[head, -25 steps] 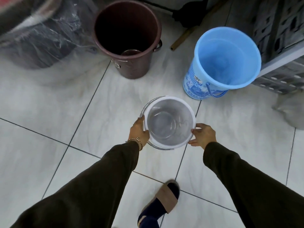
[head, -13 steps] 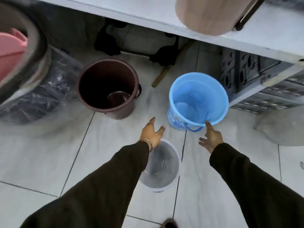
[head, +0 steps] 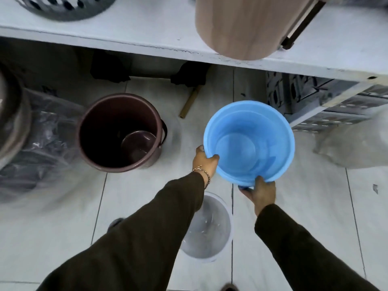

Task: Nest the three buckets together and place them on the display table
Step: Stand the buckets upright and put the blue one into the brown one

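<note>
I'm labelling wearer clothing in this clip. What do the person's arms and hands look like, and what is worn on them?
Both arms are covered to the wrists by long, dark brown-olive sleeves. The left hand is bare, with a thin metal chain bracelet at the wrist. The right hand is bare, with no jewellery visible.

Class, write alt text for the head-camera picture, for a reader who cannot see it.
Both hands, left hand and right hand, grip the rim of a blue bucket above a tiled floor. A clear bucket stands below the arms, a maroon bucket to the left.

Three buckets: blue, maroon, clear; two hands.
</note>
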A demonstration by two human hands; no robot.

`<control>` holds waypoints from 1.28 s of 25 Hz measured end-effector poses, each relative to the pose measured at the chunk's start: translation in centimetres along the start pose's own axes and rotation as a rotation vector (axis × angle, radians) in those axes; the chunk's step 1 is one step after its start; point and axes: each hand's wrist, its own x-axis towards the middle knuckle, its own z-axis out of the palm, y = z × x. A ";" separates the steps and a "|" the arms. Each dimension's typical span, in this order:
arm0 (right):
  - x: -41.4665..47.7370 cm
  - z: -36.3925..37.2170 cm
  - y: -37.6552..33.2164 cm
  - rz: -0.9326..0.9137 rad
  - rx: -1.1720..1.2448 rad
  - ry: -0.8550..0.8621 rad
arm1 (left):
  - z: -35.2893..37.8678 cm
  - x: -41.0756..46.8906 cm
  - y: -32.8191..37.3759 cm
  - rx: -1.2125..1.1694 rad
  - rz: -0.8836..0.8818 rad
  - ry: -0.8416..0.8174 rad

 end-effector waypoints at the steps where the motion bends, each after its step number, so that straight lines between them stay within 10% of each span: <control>1: -1.7 -1.1 0.1 -0.045 -0.033 -0.006 | -0.6 -1.1 0.5 0.019 0.040 0.041; 15: -25.3 4.7 -8.1 -0.467 -0.436 -0.412 | -20.5 -19.5 6.8 -0.216 0.232 0.507; 32: -15.7 23.2 3.3 -0.513 -0.838 -0.387 | -31.4 -1.9 2.2 -0.046 -0.183 0.614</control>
